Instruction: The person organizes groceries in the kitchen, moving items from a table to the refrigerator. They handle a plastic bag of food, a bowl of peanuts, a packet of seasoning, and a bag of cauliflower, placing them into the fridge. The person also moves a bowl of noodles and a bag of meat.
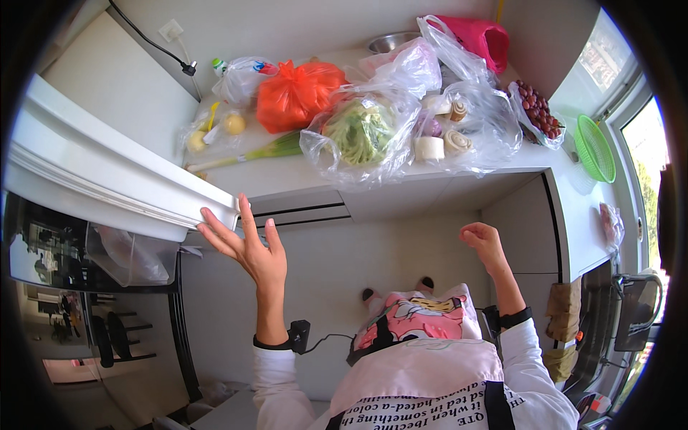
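Observation:
My left hand (pixel 263 258) has its fingers spread, with its fingertips at the end of a white door-like panel (pixel 123 172), perhaps a refrigerator's. It grips nothing. My right hand (pixel 484 244) hangs over the floor with its fingers curled, and nothing shows in it. On the white counter (pixel 279 180) ahead lie a leafy green vegetable in a clear bag (pixel 363 134), a leek (pixel 252 153) and a knotted orange plastic bag (pixel 301 94). Farther right are cut white root-like pieces (pixel 430 149) in clear plastic and a bunch of red grapes (pixel 540 110).
A green plastic basket (pixel 594 148) tilts by the window. Behind the bags sit a metal bowl (pixel 392 42) and a pink bag (pixel 484 40). A clear bin (pixel 131 255) stands below the panel. A black plug (pixel 188 68) dangles at the upper left; a faucet (pixel 623 279) is at right.

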`<act>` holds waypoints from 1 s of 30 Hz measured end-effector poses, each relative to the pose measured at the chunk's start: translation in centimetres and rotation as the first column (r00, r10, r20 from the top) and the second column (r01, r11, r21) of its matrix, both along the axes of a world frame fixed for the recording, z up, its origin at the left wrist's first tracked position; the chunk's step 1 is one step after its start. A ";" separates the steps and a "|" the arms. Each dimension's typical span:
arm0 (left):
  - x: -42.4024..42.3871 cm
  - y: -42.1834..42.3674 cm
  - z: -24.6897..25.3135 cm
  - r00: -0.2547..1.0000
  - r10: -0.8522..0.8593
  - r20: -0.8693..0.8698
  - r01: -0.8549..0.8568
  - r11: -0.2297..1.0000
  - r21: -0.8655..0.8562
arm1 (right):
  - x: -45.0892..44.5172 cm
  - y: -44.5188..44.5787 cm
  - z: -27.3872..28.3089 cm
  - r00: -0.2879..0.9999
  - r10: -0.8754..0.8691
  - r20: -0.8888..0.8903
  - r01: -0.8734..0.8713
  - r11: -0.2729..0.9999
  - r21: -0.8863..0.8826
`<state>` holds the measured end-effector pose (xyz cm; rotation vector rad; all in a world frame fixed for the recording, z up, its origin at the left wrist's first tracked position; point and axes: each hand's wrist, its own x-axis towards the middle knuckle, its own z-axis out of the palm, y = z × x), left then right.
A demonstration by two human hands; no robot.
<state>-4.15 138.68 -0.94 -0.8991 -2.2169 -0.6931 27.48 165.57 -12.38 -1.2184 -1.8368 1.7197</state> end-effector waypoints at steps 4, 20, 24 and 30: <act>-0.1 -0.4 0.1 0.999 -0.041 -0.030 0.042 0.999 0.034 | -0.7 -1.0 0.0 1.000 0.004 -0.008 -0.004 1.000 0.017; 2.7 2.5 -5.5 0.845 -0.455 0.280 0.469 0.883 0.018 | -4.0 -0.7 1.1 0.995 0.093 0.031 -0.096 0.991 0.097; 2.6 4.7 -6.1 0.822 -0.454 0.343 0.489 0.872 -0.016 | -8.1 2.3 2.3 0.983 0.185 0.014 -0.183 0.956 0.231; 1.2 9.7 -7.1 0.649 -0.528 0.548 0.549 0.823 0.144 | -17.3 5.8 4.7 0.930 0.308 -0.201 -0.219 0.903 0.370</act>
